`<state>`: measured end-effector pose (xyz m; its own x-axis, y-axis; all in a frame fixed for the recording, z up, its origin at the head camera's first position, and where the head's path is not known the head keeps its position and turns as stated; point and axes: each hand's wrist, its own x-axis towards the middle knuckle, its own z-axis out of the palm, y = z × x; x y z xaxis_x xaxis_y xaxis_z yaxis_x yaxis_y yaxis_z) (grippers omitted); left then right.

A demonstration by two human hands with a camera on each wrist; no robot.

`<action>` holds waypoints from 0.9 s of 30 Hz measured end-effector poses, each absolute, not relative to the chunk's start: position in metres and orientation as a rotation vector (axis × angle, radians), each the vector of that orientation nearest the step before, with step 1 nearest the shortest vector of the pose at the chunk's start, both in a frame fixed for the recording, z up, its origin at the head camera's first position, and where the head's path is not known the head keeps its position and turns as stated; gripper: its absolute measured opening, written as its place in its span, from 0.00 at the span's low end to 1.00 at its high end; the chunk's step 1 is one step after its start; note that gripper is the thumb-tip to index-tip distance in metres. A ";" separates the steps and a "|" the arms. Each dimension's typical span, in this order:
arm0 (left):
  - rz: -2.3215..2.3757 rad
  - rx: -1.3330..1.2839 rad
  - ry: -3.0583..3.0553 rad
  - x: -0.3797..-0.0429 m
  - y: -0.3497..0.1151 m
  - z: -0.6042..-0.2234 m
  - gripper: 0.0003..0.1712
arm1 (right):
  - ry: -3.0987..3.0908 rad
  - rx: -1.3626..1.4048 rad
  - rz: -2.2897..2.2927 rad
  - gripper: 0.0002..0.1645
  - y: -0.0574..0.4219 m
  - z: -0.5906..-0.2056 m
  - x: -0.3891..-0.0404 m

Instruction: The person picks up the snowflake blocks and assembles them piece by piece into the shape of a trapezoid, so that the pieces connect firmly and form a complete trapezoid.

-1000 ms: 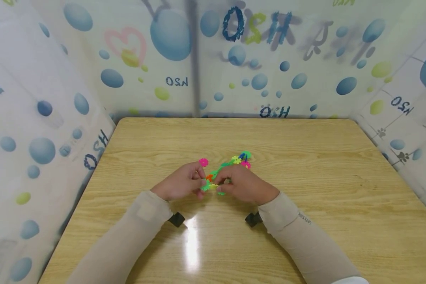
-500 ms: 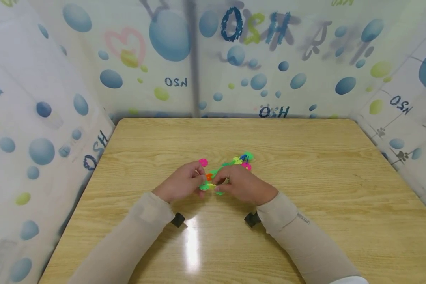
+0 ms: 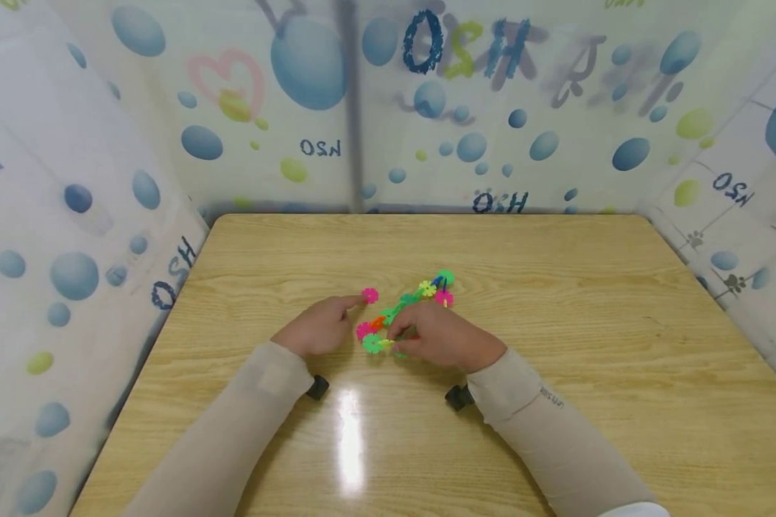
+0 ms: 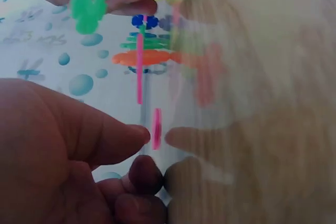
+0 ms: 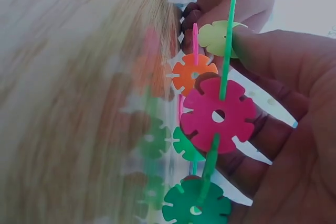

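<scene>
A chain of slotted plastic snowflake discs (image 3: pixel 406 300) in green, yellow, orange, pink and blue lies across the middle of the table. My right hand (image 3: pixel 442 334) pinches a yellow snowflake disc (image 5: pixel 212 39) near the chain's front end, beside a green disc (image 3: pixel 371 343). A single pink snowflake disc (image 3: pixel 370 296) lies apart behind the chain. Toward it my left hand (image 3: pixel 313 324) stretches a finger, whose tip is at the edge of the pink disc (image 4: pixel 157 129); contact is hard to tell. Part of the chain is hidden behind my right hand.
The wooden table (image 3: pixel 556 287) reaches to patterned cloth walls (image 3: pixel 465 129) at the back and both sides. Black wrist devices (image 3: pixel 459 397) hang below both sleeves.
My left hand has let go of the chain's front end and moved back toward the loose pink disc. The chain's green and pink end discs are uncovered. My right hand stays almost in place.
</scene>
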<state>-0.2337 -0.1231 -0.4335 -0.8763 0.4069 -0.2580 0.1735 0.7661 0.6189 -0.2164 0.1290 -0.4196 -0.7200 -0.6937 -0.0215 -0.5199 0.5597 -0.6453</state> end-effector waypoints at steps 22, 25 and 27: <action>0.685 0.423 2.614 -0.225 -0.127 -0.418 0.24 | 2.508 -0.995 -0.911 0.04 0.132 -0.424 -0.216; 0.703 0.399 2.614 -0.224 -0.126 -0.418 0.17 | 2.510 -0.998 -0.909 0.04 0.132 -0.425 -0.216; 0.713 0.388 2.620 -0.224 -0.127 -0.419 0.11 | 2.513 -1.006 -0.907 0.04 0.131 -0.425 -0.216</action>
